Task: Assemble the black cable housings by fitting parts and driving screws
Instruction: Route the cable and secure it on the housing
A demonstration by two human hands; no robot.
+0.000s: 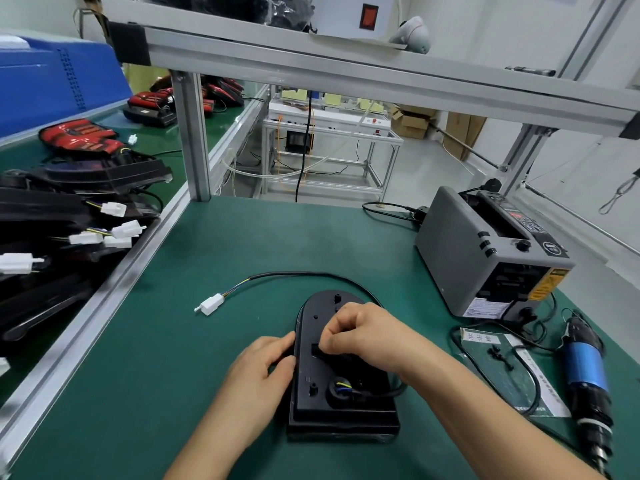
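Black housing lies flat on my green mat, near edge, centre. My left hand grips its left rim, thumb on top. My right hand is over the middle, fingertips bunched at a rectangular slot; can't tell if they pinch a part. Black cable loops from the housing to a white connector at left. Blue electric screwdriver lies right, grey tape dispenser behind it. More housings piled far left.

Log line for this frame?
phase: part fitting | left hand: grips black plastic cable housing edge | right hand: pinches small black piece at housing centre | blue electric screwdriver: lying unused
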